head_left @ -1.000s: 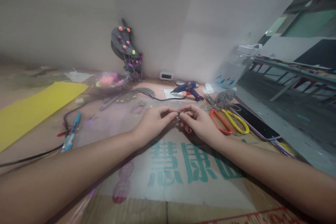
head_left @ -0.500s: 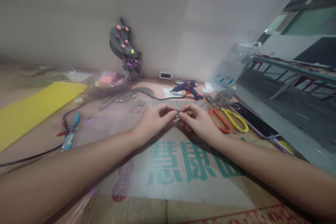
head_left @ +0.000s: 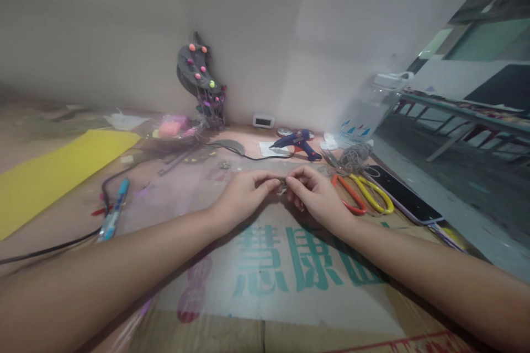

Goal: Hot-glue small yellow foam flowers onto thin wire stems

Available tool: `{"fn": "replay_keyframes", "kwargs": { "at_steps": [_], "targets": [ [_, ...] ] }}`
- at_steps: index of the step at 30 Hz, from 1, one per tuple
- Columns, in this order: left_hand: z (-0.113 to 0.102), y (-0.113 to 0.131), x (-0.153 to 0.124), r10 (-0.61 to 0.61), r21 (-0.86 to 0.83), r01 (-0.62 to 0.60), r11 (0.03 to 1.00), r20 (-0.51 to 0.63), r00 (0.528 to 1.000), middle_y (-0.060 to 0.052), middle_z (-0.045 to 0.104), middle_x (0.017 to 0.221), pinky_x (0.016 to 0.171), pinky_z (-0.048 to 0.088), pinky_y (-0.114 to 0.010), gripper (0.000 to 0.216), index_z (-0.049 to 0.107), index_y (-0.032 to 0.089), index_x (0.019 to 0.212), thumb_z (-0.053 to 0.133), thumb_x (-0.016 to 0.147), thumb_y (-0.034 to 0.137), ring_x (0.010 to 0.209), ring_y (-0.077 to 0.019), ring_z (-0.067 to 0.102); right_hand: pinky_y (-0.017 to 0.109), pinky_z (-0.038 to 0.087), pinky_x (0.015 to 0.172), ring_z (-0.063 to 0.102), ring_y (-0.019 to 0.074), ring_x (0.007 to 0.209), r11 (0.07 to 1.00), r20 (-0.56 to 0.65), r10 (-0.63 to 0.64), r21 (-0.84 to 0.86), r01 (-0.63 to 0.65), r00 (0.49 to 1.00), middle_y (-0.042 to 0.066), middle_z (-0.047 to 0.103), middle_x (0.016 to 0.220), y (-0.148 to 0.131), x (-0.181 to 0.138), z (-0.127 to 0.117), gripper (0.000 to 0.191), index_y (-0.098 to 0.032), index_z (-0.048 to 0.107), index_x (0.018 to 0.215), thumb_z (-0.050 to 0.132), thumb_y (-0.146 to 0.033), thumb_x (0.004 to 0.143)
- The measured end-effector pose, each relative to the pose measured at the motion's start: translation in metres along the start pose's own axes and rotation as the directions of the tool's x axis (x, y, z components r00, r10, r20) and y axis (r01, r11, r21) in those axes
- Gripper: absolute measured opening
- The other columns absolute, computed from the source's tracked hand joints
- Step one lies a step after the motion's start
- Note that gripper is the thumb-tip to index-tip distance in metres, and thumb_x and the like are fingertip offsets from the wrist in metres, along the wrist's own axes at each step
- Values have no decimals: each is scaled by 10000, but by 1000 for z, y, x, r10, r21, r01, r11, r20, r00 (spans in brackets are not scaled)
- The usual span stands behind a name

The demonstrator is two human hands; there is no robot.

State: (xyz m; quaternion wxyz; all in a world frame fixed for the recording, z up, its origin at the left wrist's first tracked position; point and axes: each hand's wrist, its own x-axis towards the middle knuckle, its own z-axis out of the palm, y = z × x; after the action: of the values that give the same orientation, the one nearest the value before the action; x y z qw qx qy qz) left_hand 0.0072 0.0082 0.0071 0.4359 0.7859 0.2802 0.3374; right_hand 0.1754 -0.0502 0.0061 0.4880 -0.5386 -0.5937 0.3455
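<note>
My left hand (head_left: 249, 190) and my right hand (head_left: 311, 190) meet fingertip to fingertip over the middle of the table. Both are closed in a pinch on a tiny item (head_left: 283, 182) between them, too small and blurred to name. Just beyond the hands, a blue glue gun (head_left: 296, 140) lies on a white paper. Close to my right hand are scissors with one orange and one yellow handle (head_left: 375, 196). Printed plastic sheeting with large green characters (head_left: 281, 265) spreads beneath my forearms.
A grey crescent decoration with coloured balls (head_left: 194, 69) stands against the white board. On the right are a water bottle (head_left: 360, 116), grey yarn (head_left: 356, 155) and a phone (head_left: 403, 193). Yellow paper (head_left: 62, 176) and a blue pen (head_left: 118, 204) lie left, beside a black cord (head_left: 53, 253).
The fingertips of my two hands have drawn slightly apart, showing more of the tiny item between them. The whole view has shifted a little; the table things stay in place.
</note>
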Motion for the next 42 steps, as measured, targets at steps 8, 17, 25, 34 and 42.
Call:
{"fn": "replay_keyframes", "kwargs": {
  "at_steps": [8,17,25,34,42],
  "targets": [
    [2,5,0,-59,-117,60,991,11,998,-73,721,947,744,520,-282,226,659,143,960,562,855,317,836,-180,667,209,347,422,451,82,442,996,-26,-55,-67,53,998,-46,540,601,3,0,0,224,-196,514,847,555,-415,876],
    [0,5,0,-6,16,6,1000,-7,1000,-44,713,841,749,493,-271,231,667,156,867,484,894,294,806,-172,651,212,353,422,463,91,450,998,-14,-34,-46,34,999,-42,551,595,4,-1,0,222,-200,519,848,560,-417,874],
    [1,1,1,-12,0,12,1000,-6,1000,-36,708,819,735,500,-269,244,656,165,857,480,898,329,780,-169,653,217,364,421,464,94,445,998,-22,-36,-46,35,999,-44,533,585,6,1,0,266,-199,536,855,556,-464,867],
    [1,-2,1,2,-13,-2,1000,-9,1000,-36,714,862,749,496,-262,233,665,164,901,467,902,286,808,-167,655,211,367,431,464,88,450,996,-32,-37,-88,34,999,-40,548,612,5,2,0,234,-196,533,861,568,-427,858],
    [2,-1,0,-24,-61,23,998,-16,1000,-49,719,867,719,520,-274,263,655,169,919,522,883,394,799,-180,679,219,370,445,482,99,483,985,-36,-74,-157,67,997,-22,563,645,3,1,1,207,-197,544,850,576,-402,850]
  ]
}}
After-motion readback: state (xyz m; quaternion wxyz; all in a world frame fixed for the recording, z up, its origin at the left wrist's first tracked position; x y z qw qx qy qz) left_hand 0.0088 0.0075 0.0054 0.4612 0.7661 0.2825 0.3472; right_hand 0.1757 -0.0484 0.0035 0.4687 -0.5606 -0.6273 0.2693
